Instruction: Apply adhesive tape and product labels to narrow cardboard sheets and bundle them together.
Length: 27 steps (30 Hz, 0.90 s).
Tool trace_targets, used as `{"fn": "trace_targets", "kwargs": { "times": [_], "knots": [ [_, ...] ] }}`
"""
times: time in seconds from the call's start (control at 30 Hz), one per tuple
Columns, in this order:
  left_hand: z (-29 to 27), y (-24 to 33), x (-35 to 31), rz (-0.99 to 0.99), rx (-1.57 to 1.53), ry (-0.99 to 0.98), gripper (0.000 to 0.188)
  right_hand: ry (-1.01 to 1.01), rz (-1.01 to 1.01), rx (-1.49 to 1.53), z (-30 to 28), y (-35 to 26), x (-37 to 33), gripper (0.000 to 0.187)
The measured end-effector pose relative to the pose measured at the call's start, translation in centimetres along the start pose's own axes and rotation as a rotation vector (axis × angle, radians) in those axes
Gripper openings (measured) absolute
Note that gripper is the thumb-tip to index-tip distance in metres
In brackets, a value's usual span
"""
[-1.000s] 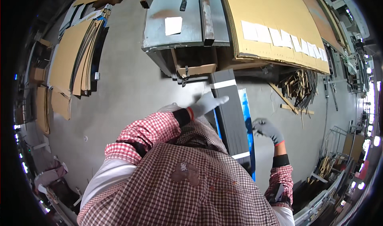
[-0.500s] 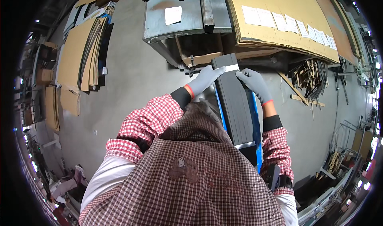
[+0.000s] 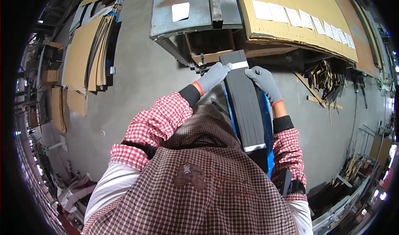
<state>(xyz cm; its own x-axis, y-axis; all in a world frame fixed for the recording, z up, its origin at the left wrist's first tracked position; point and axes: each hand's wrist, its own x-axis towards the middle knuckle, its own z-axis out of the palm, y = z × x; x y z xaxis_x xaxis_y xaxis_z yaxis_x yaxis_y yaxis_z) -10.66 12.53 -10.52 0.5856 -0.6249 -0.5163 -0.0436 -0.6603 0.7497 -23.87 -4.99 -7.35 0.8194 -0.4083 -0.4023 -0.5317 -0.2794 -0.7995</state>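
The left hand [image 3: 214, 76] comes in from the near left, its forearm slanting far and right across the front of the apron [image 3: 199, 185]. Its fingers are bent and reach the left edge of the grey bundle [image 3: 247, 106], at the left end of the white far band [image 3: 239, 65]. The right hand [image 3: 263, 81] comes up from the near right with the forearm almost straight, the wrist turned inward and the fingers curled, the tips at the bundle's right edge just beside the band's other end. Whether either hand pinches the band or only rests against the bundle cannot be told.

The bundle lies lengthwise before the person, slightly right of the middle, its far end leaning left. A near band [image 3: 254, 147] crosses it close to the apron, and a blue support [image 3: 271, 162] shows along its sides.

Past the far end stands a metal worktop [image 3: 163, 25] bearing a paper sheet [image 3: 181, 12] and a steel beam [image 3: 215, 6]. To its right, a cardboard stack [image 3: 291, 33] with sheets laid along its near edge juts out beyond the right hand. Loose strips [image 3: 328, 80] lie in a heap on the floor [image 3: 137, 69] at right, beside wooden slats [image 3: 308, 89]. More cardboard [image 3: 83, 54] leans at far left.
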Motion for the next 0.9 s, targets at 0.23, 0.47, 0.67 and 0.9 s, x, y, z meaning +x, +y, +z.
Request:
{"fn": "trace_targets", "kwargs": {
  "times": [0.23, 0.47, 0.67, 0.9],
  "knots": [
    [0.4, -0.1, -0.9, 0.059, -0.103, 0.117, 0.064, 0.028, -0.045, -0.033, 0.0, 0.8, 0.2, 0.041],
    [-0.2, -0.1, -0.1, 0.018, -0.071, -0.019, 0.060, 0.083, 0.009, -0.011, 0.5, 0.9, 0.2, 0.041],
    [-0.8, -3.7, 1.2, -0.078, -0.234, -0.047, 0.049, 0.198, -0.016, 0.422, -2.9, 1.5, -2.9, 0.023],
    [-4.7, -7.1, 3.3, 0.332, -0.152, 0.098, 0.053, 0.542, -0.086, -0.043, -3.9, 2.2, -8.0, 0.038]
  ]
}}
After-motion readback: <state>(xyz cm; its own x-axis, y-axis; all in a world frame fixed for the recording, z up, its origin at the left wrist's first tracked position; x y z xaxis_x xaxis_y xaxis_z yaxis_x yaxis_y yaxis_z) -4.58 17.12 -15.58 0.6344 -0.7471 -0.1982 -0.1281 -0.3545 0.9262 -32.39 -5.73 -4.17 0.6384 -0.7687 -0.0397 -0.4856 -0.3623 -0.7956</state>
